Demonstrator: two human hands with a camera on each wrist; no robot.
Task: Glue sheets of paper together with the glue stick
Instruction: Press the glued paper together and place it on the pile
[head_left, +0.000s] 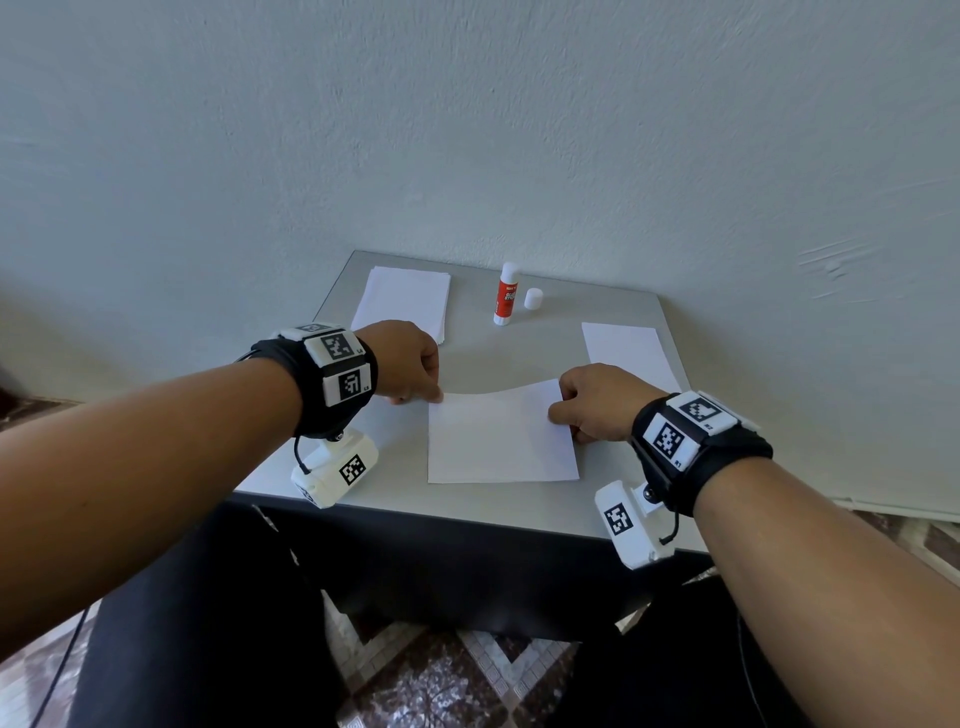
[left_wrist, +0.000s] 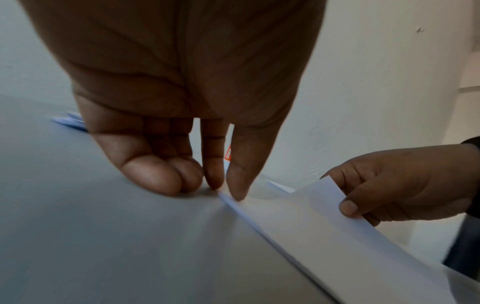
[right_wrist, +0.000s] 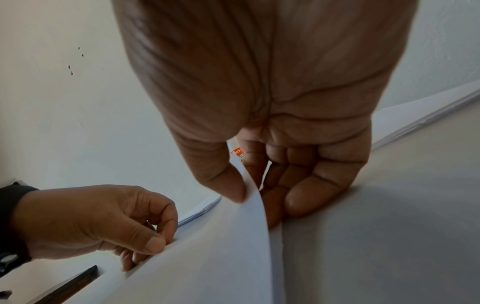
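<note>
A white sheet of paper (head_left: 498, 441) lies at the table's front middle, its far edge bowed upward. My left hand (head_left: 436, 397) pinches its far left corner, thumb tip (left_wrist: 236, 195) on top. My right hand (head_left: 563, 410) pinches the far right corner, which is lifted, with the thumb (right_wrist: 228, 185) in front and fingers behind the sheet (right_wrist: 233, 257). The red-and-white glue stick (head_left: 506, 293) stands upright and uncapped at the back of the table. Its white cap (head_left: 533, 299) stands just to its right. Neither hand touches them.
A stack of white sheets (head_left: 400, 301) lies at the back left of the grey table (head_left: 519, 353), and a single sheet (head_left: 626, 351) at the right edge. A pale wall rises right behind the table. The patterned floor shows beyond its front edge.
</note>
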